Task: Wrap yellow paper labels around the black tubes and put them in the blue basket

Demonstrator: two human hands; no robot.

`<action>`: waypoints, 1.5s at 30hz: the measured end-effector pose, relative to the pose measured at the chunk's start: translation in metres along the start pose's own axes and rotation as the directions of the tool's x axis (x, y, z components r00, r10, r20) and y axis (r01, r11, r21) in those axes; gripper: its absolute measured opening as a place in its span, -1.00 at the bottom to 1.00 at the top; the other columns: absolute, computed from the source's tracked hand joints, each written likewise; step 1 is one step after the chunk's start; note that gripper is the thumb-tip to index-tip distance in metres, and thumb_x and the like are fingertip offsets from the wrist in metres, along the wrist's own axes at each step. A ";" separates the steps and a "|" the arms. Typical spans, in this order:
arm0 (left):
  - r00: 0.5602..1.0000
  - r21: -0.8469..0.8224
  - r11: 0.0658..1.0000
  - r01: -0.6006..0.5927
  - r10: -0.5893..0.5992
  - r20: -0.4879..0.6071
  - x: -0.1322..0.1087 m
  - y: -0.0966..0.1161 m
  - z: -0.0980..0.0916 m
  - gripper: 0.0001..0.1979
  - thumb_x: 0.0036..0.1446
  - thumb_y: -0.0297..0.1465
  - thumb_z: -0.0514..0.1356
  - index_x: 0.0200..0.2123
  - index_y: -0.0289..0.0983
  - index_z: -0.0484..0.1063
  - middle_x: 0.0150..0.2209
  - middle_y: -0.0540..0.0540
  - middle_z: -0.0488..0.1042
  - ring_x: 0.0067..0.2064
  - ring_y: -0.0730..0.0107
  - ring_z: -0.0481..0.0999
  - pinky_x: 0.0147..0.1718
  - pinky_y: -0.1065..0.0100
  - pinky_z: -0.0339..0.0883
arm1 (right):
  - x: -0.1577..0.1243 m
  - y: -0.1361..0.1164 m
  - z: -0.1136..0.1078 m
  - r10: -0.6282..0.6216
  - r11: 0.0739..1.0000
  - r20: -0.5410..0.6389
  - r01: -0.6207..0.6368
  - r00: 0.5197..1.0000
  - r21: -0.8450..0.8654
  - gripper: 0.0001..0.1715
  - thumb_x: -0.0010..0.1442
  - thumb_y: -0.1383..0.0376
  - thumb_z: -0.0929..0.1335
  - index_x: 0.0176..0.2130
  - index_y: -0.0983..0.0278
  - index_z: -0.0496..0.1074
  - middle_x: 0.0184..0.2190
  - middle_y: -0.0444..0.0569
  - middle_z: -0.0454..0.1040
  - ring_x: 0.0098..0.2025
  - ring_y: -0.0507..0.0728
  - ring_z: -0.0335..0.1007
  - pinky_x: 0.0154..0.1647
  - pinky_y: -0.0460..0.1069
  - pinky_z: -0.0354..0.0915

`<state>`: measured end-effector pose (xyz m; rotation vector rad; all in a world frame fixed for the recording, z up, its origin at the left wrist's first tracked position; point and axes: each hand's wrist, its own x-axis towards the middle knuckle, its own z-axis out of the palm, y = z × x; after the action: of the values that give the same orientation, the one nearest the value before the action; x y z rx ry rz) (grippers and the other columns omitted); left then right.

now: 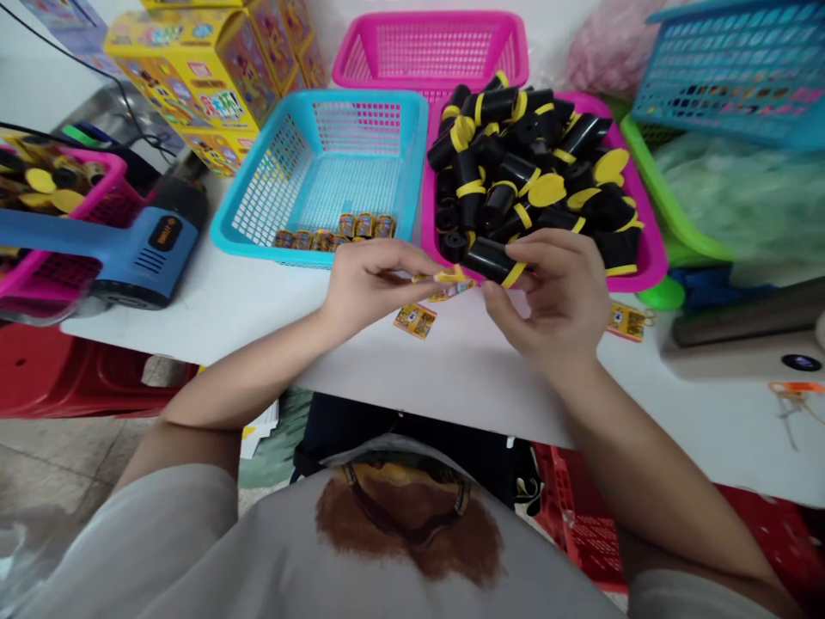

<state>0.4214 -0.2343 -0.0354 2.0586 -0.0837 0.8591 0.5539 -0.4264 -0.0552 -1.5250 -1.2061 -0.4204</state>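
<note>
My right hand (553,297) is closed round a black tube with a yellow rim (491,259), held just in front of the pink basket (644,258) heaped with several more black and yellow tubes (528,163). My left hand (370,279) pinches a small yellow printed label (448,277) and holds it close to the tube's open end. More small labels lie on the white table, one (416,320) below my hands and one (626,321) right of my right wrist. A blue basket (258,228) holds a row of wrapped tubes (335,232).
A blue heat gun (135,245) lies at the left over a pink basket (109,185) of tubes. Yellow printed boxes (206,77) stand at the back left. An empty pink basket (431,47), a blue basket (735,69) and a green basket (670,215) sit behind and right.
</note>
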 end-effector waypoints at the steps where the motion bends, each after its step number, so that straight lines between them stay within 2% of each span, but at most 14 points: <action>1: 0.998 -0.042 0.998 0.047 -0.049 -0.029 0.000 -0.005 0.004 -0.68 0.19 -0.08 0.43 -0.35 -0.23 0.67 -0.39 -0.06 0.68 -0.38 0.40 0.63 -0.47 0.42 0.43 | -0.001 -0.002 0.001 0.044 0.998 -0.006 -0.044 0.999 0.052 -0.63 0.30 0.18 0.48 0.09 0.00 0.48 0.02 0.04 0.49 0.02 0.24 0.55 -0.24 0.12 0.62; 3: 0.995 -0.101 0.990 0.094 -0.096 -0.013 -0.004 -0.013 0.009 -0.59 0.27 -0.04 0.35 -0.42 -0.26 0.64 -0.50 -0.04 0.63 -0.50 0.46 0.57 -0.55 0.45 0.35 | -0.002 -0.005 0.003 0.148 0.978 -0.004 -0.146 0.989 0.148 -0.60 0.31 0.12 0.48 0.12 -0.01 0.46 0.03 0.00 0.52 -0.03 0.21 0.61 -0.23 0.11 0.64; 6: 0.997 -0.101 0.995 0.008 0.000 0.079 -0.012 -0.022 0.008 -0.49 0.46 -0.11 0.16 -0.47 -0.27 0.60 -0.56 -0.04 0.59 -0.56 0.53 0.51 -0.57 0.49 0.27 | -0.003 -0.009 0.001 0.281 0.915 0.043 -0.281 0.959 0.291 -0.64 0.31 0.07 0.49 0.09 -0.03 0.50 -0.06 -0.08 0.61 -0.19 0.16 0.65 -0.27 0.09 0.66; 10: 0.982 -0.027 0.992 -0.124 0.126 0.142 -0.015 -0.029 0.005 -0.45 0.49 -0.03 0.05 -0.37 -0.26 0.61 -0.42 -0.10 0.66 -0.41 0.46 0.62 -0.43 0.46 0.39 | -0.004 -0.009 -0.004 0.365 0.786 0.155 -0.393 0.918 0.476 -0.70 0.33 0.08 0.48 0.06 -0.06 0.58 -0.22 -0.15 0.66 -0.34 0.13 0.63 -0.37 0.06 0.62; 14: 0.967 -0.006 0.996 -0.093 0.092 0.239 -0.017 -0.033 0.007 -0.40 0.47 0.06 -0.01 -0.21 -0.25 0.65 -0.29 -0.16 0.70 -0.27 0.37 0.69 -0.31 0.40 0.49 | -0.006 -0.009 -0.009 0.387 0.760 0.227 -0.448 0.894 0.471 -0.68 0.32 0.06 0.49 0.07 -0.08 0.60 -0.22 -0.16 0.68 -0.39 0.13 0.61 -0.43 0.05 0.57; 16: 0.973 -0.035 0.997 -0.076 0.082 0.217 -0.018 -0.033 0.007 -0.39 0.47 0.07 -0.01 -0.17 -0.25 0.66 -0.27 -0.17 0.71 -0.25 0.35 0.70 -0.27 0.38 0.52 | -0.005 -0.010 -0.010 0.382 0.763 0.255 -0.459 0.888 0.455 -0.66 0.30 0.06 0.51 0.06 -0.06 0.61 -0.25 -0.15 0.68 -0.42 0.12 0.59 -0.46 0.03 0.56; 20: 0.988 -0.084 0.996 -0.015 0.028 0.149 -0.017 -0.030 0.002 -0.38 0.45 0.08 0.02 -0.13 -0.28 0.69 -0.28 -0.18 0.72 -0.29 0.35 0.70 -0.31 0.40 0.50 | 0.000 -0.012 -0.011 0.335 0.776 0.314 -0.449 0.888 0.443 -0.65 0.24 0.17 0.55 0.04 -0.03 0.64 -0.34 -0.17 0.64 -0.45 0.07 0.54 -0.43 0.00 0.56; 24: 0.953 -0.144 0.984 0.104 -0.057 0.299 -0.013 -0.027 -0.004 -0.41 0.41 0.09 0.11 -0.18 -0.28 0.70 -0.37 -0.11 0.70 -0.39 0.40 0.66 -0.40 0.46 0.46 | 0.004 -0.010 -0.011 0.279 0.835 0.319 -0.393 0.906 0.385 -0.62 0.19 0.28 0.57 0.01 0.00 0.65 -0.15 -0.08 0.62 -0.29 0.07 0.58 -0.29 0.02 0.62; 28: 0.888 -0.374 0.871 0.319 -0.137 0.439 -0.012 -0.022 -0.002 -0.47 0.25 0.07 0.32 -0.08 -0.30 0.63 -0.17 -0.19 0.73 -0.19 0.25 0.74 -0.26 0.39 0.58 | 0.002 -0.008 -0.010 0.244 0.838 0.395 -0.398 0.885 0.374 -0.57 0.11 0.29 0.61 -0.02 0.00 0.66 -0.09 -0.07 0.58 -0.16 0.10 0.59 -0.23 0.02 0.65; 32: 0.874 -0.461 0.800 0.385 -0.156 0.459 -0.020 -0.016 0.005 -0.49 0.12 -0.21 0.50 0.04 -0.22 0.41 -0.08 -0.18 0.70 -0.09 0.26 0.75 -0.15 0.37 0.62 | -0.003 -0.009 -0.005 0.260 0.792 0.473 -0.466 0.842 0.394 -0.59 0.10 0.24 0.63 -0.04 0.00 0.67 -0.08 -0.08 0.59 -0.16 0.10 0.60 -0.16 0.05 0.66; 36: 0.922 -0.393 0.878 0.273 -0.122 0.369 -0.032 -0.012 0.013 -0.42 0.20 -0.31 0.43 0.15 -0.16 0.19 -0.16 -0.06 0.68 -0.18 0.37 0.74 -0.26 0.47 0.59 | -0.006 -0.012 0.001 0.329 0.703 0.506 -0.564 0.797 0.432 -0.63 0.08 0.20 0.64 -0.09 0.03 0.67 -0.11 -0.10 0.64 -0.18 0.10 0.62 -0.14 0.05 0.64; 39: 0.971 -0.247 0.966 0.075 -0.014 0.237 -0.039 -0.011 0.017 -0.50 0.25 -0.32 0.39 0.14 -0.18 0.23 -0.09 -0.08 0.64 -0.12 0.33 0.74 -0.27 0.45 0.59 | -0.004 -0.017 0.004 0.415 0.624 0.503 -0.640 0.758 0.449 -0.67 0.08 0.19 0.64 -0.13 0.09 0.66 -0.15 -0.10 0.67 -0.17 0.08 0.62 -0.09 0.05 0.62; 41: 0.982 -0.156 0.986 -0.054 0.081 0.172 -0.042 -0.011 0.017 -0.60 0.29 -0.34 0.35 0.12 -0.19 0.31 -0.02 -0.12 0.62 -0.05 0.27 0.73 -0.17 0.36 0.64 | -0.002 -0.020 0.004 0.443 0.606 0.506 -0.663 0.740 0.439 -0.69 0.10 0.18 0.63 -0.14 0.10 0.65 -0.18 -0.12 0.68 -0.19 0.07 0.61 -0.10 0.04 0.61; 45: 0.959 -0.079 0.988 -0.131 0.146 0.241 -0.044 -0.013 0.012 -0.79 0.41 -0.35 0.23 0.07 -0.23 0.42 -0.01 -0.15 0.64 -0.03 0.26 0.72 -0.05 0.22 0.66 | -0.003 -0.025 0.003 0.440 0.638 0.492 -0.647 0.752 0.418 -0.61 0.05 0.24 0.66 -0.12 0.07 0.62 -0.27 -0.18 0.67 -0.31 0.04 0.59 -0.28 -0.02 0.56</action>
<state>0.3995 -0.2463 -0.0753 2.1103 -0.3902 0.6704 0.5310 -0.4276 -0.0456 -1.3606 -0.9184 0.6208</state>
